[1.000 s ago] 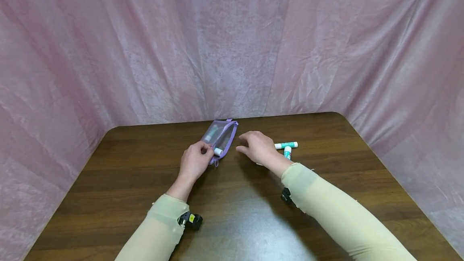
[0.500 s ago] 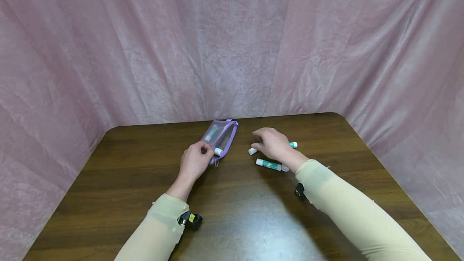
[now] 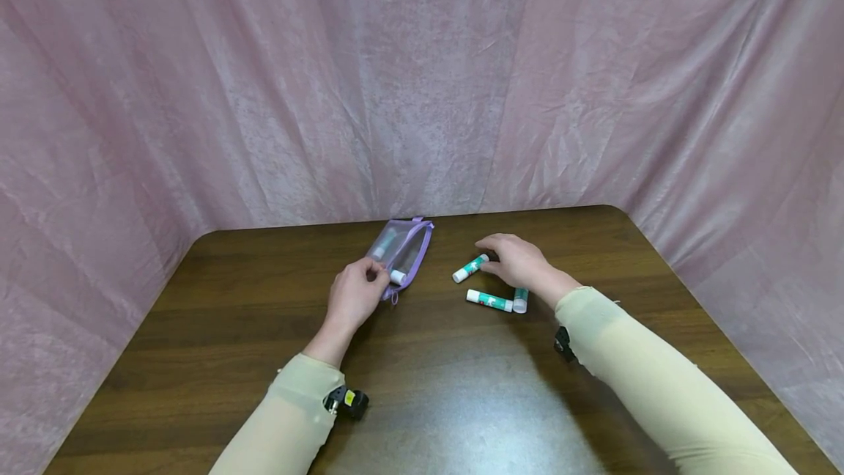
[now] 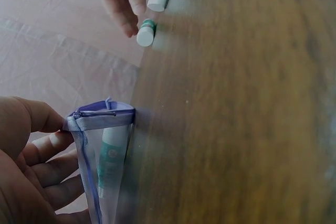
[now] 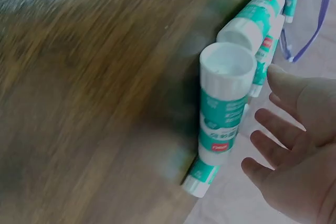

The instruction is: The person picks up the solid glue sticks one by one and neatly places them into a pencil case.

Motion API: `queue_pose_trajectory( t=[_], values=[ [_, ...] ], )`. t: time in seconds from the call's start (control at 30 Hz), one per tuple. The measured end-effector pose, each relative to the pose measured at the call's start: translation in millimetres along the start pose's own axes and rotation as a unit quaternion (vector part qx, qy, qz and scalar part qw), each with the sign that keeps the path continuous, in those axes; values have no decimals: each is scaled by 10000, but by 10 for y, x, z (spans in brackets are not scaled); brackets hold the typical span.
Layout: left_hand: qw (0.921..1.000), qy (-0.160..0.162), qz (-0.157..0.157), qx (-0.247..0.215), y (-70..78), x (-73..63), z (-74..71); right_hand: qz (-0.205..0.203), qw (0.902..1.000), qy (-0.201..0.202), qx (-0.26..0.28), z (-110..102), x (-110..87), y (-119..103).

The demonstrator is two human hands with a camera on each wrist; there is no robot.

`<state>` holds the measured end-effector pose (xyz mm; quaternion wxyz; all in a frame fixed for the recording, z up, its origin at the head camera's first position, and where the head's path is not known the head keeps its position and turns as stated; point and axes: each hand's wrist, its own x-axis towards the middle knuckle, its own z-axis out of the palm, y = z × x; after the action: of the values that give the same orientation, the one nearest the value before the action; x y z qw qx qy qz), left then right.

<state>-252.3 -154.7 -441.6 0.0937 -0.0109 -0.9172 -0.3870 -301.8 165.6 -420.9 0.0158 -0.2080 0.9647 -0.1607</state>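
Note:
A purple-edged mesh zip pouch (image 3: 414, 259) lies near the back of the table, its mouth facing right. My left hand (image 3: 357, 293) pinches the pouch's near corner between thumb and index finger. Inside it, a green-and-white glue stick (image 4: 111, 156) shows through the mesh. My right hand (image 3: 517, 262) is over several loose glue sticks, its fingers apart and loosely bent in the right wrist view. One glue stick (image 3: 471, 268) lies at its fingertips; whether they touch cannot be told. Another glue stick (image 3: 489, 300) lies nearer, beside a glue stick (image 3: 520, 300) partly covered by the hand.
The brown wooden table (image 3: 422, 387) has a rounded far edge close behind the pouch. A pink curtain (image 3: 422, 79) hangs behind and around it. In the right wrist view a further glue stick (image 5: 202, 179) lies behind the closest one.
My right hand has moved away from the pouch to the right, over the loose glue sticks, uncovering some of them. The left hand stays on the pouch.

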Motion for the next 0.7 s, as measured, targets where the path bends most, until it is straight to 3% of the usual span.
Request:
queue_pose_trajectory(
  t=[0.7],
  values=[
    [10000,-14,-29,23,-12,1,2,-95,9998,-83,174,71,56,146]
  ],
)
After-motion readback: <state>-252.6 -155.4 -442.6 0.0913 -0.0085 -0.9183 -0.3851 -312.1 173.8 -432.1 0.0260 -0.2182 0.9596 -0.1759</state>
